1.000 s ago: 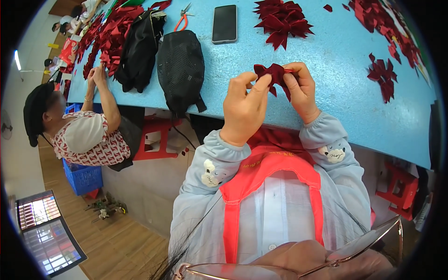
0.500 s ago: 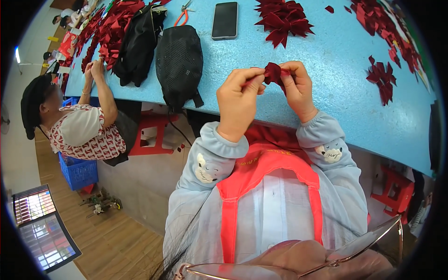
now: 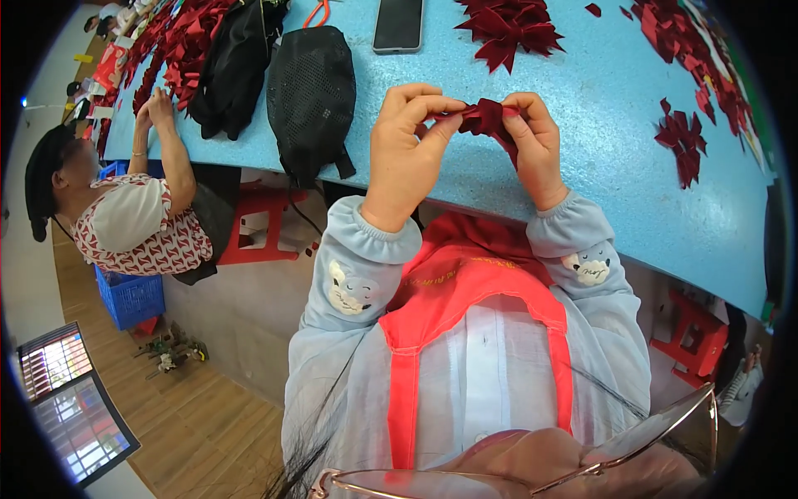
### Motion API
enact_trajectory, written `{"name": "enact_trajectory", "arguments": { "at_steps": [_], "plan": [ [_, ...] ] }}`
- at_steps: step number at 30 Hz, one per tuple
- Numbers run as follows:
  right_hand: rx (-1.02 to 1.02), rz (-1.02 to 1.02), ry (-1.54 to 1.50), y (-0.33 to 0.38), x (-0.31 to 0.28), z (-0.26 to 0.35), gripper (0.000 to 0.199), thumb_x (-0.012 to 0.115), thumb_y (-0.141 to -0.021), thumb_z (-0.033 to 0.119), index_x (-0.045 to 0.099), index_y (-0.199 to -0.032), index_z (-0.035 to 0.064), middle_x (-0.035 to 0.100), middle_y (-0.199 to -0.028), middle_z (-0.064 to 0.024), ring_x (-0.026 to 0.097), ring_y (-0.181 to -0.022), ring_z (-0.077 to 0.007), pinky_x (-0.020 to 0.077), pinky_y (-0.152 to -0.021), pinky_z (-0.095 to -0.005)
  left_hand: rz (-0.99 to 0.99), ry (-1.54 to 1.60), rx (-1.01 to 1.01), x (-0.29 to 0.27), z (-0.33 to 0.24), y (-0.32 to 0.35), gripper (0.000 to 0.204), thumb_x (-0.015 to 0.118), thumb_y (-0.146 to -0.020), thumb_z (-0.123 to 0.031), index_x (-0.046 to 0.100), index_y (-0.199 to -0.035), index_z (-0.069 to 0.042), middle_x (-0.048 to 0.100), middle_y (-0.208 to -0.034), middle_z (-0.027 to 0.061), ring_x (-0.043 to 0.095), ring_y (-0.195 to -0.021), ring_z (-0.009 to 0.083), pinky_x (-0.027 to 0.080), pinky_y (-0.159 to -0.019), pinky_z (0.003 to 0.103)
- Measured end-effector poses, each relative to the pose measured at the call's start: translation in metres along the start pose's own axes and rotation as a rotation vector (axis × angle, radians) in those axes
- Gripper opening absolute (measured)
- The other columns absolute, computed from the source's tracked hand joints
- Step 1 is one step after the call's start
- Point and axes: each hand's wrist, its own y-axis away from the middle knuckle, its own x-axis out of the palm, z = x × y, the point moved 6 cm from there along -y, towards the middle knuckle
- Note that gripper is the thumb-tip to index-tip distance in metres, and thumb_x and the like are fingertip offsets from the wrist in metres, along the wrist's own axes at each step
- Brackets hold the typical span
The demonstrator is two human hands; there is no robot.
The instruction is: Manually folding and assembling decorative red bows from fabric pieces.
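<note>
Above the near edge of the blue table, a dark red ribbon bow (image 3: 482,117) is stretched between my two hands. My left hand (image 3: 407,154) pinches its left end between thumb and fingers. On the other side, my right hand (image 3: 536,150) pinches the right part, and a ribbon tail hangs down beside that thumb. A knot-like bunch shows in the middle of the bow. Beyond my hands lies a stack of dark red bows (image 3: 511,32). Another few bows (image 3: 683,143) lie to the right.
The blue table (image 3: 416,91) bears a black mesh bag (image 3: 312,104), a black cloth bag (image 3: 235,79), a phone (image 3: 399,25) and orange-handled scissors or pliers (image 3: 317,12). Red bows are heaped far left and far right. A co-worker (image 3: 137,208) sits at the left. Red stools (image 3: 264,223) stand under the table.
My hands have drawn apart slightly, the left one moving left, so the bow now stretches wider with its middle bunch showing. The whole view has shifted a little.
</note>
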Motion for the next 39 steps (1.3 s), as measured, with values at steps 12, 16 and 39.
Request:
{"name": "enact_trajectory", "arguments": {
  "at_steps": [12,16,39],
  "plan": [
    [0.222,0.135,0.004,0.002,0.006,-0.004,0.013,0.049,-0.092,0.018,0.051,-0.096,0.0059,0.049,-0.08,0.0044,0.037,-0.061,-0.0009,0.028,-0.052,-0.0163,0.23,0.554,-0.461,0.013,0.031,-0.004,0.012,0.054,-0.086,-0.009,0.056,-0.092,0.001,0.063,-0.079,0.0072,0.06,-0.065,0.0132,0.047,-0.059,0.023],
    [0.153,0.152,0.04,0.001,0.007,-0.003,0.014,0.05,-0.092,0.019,0.051,-0.094,0.0059,0.049,-0.081,0.0041,0.037,-0.061,-0.0013,0.0288,-0.053,-0.0162,0.232,0.734,-0.562,0.013,0.039,-0.002,0.012,0.053,-0.087,-0.009,0.055,-0.096,-0.001,0.062,-0.082,0.0084,0.061,-0.067,0.0149,0.05,-0.059,0.025],
    [0.197,0.138,-0.199,-0.003,0.001,-0.007,0.014,0.05,-0.092,0.021,0.049,-0.094,0.0067,0.047,-0.075,0.0045,0.034,-0.057,-0.0006,0.0261,-0.048,-0.015,0.191,0.491,-0.269,0.016,0.026,0.005,0.019,0.053,-0.088,-0.007,0.056,-0.104,0.003,0.06,-0.088,0.0108,0.062,-0.074,0.0172,0.053,-0.068,0.026]
  ]
}}
